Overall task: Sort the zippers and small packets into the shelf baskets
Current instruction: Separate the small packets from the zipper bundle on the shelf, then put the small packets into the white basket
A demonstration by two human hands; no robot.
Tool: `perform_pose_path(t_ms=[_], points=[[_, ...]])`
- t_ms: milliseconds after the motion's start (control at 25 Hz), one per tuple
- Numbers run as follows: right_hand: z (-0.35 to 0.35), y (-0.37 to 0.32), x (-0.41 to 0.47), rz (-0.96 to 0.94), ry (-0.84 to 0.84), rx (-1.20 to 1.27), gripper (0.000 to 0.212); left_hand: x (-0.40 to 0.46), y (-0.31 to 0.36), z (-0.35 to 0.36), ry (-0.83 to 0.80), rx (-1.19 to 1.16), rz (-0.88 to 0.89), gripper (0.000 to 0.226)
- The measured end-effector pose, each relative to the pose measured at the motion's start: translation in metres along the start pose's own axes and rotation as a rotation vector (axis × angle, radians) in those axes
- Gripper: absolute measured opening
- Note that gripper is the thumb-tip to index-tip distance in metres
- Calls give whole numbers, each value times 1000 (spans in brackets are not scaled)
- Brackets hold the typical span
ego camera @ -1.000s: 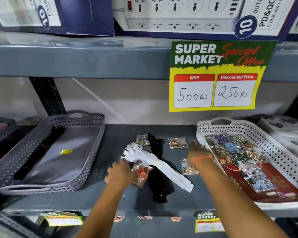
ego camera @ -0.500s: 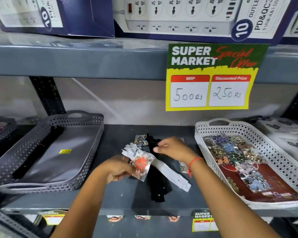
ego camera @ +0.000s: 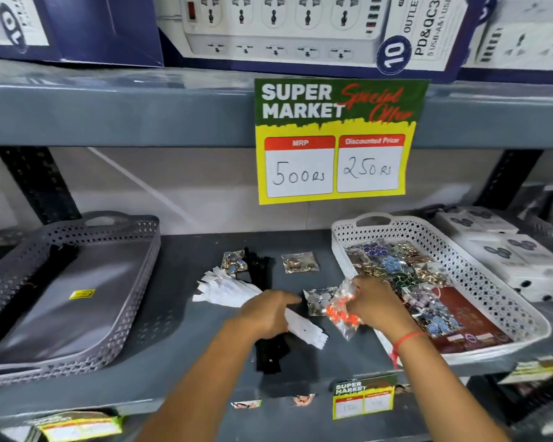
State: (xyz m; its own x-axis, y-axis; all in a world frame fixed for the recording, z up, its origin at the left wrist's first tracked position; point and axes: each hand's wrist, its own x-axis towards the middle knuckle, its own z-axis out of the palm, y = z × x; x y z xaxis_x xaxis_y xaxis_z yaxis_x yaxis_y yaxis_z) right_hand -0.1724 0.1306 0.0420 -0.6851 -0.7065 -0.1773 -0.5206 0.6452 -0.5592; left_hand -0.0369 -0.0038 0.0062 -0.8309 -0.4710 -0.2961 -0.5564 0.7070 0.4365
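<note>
**Orange-bead packet in my right hand, beside the white basket**

My right hand (ego camera: 375,306) is pinching a clear packet of orange beads (ego camera: 342,309) by its upper part; the packet hangs tilted just off the near left corner of the white basket (ego camera: 479,275), above the grey shelf (ego camera: 179,352). A red thread (ego camera: 403,341) circles that wrist. Just left of the held packet, another small packet of silvery pieces (ego camera: 318,299) lies flat on the shelf.

My left hand (ego camera: 267,312) is spread, palm down, fingers stretched towards the right, resting over the bundle of white zippers (ego camera: 227,288). The bundle runs diagonally from back left to front right, and its near end pokes out beneath my palm. Black zippers (ego camera: 268,355) lie under it, running front to back.

Further back on the shelf sit two more loose packets: one with blue pieces (ego camera: 233,261) touching the black zippers, and one with gold-coloured pieces (ego camera: 300,262) on its own, well apart from my hands.

The white basket on the right already carries a heap of glittery packets (ego camera: 393,264) over a red card. The grey basket (ego camera: 118,301) on the left holds a black zipper (ego camera: 35,288) along its left side and a yellow sticker on its floor. A yellow and green price sign (ego camera: 336,141) hangs from the shelf above.
</note>
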Motion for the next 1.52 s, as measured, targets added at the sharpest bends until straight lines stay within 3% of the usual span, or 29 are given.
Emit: perform_pose_path(t_ms=[120, 240, 440, 560, 640, 680, 760, 840, 960, 1160, 1320, 1520], points=[[15, 8, -2, 84, -42, -40, 31, 4, -3, 8, -42, 268, -1, 50], [35, 11, -1, 103, -80, -140, 44, -1, -11, 6, -9, 318, -5, 43], [49, 1, -3, 145, -38, -492, 53, -8, -18, 7, 23, 209, 14, 44], [54, -21, -5, 30, 81, -615, 42, -14, -23, 8, 238, -33, -81, 38], [66, -42, -5, -157, 119, -430, 20, -20, -33, 5, 491, -132, -302, 29], [72, -54, -4, -214, 87, -277, 18, -21, -40, 4, 515, -152, -414, 27], [90, -76, 5, -238, -43, -123, 43, -23, -52, 4, 346, -212, -527, 31], [105, -90, 17, -190, -129, -91, 44, -21, -54, 7, 212, -365, -480, 23], [116, -90, 32, -126, -151, -92, 29, -16, -47, 11, 238, -669, -426, 6], [110, -66, 37, -129, -119, 88, 45, -22, -29, 17, 314, -1105, -333, 31], [95, -59, 23, -166, 16, 288, 33, -28, -7, 7, 407, -1073, -268, 33], [69, -80, 8, -291, 100, 340, 47, -43, 7, -16, 555, -965, -167, 28]])
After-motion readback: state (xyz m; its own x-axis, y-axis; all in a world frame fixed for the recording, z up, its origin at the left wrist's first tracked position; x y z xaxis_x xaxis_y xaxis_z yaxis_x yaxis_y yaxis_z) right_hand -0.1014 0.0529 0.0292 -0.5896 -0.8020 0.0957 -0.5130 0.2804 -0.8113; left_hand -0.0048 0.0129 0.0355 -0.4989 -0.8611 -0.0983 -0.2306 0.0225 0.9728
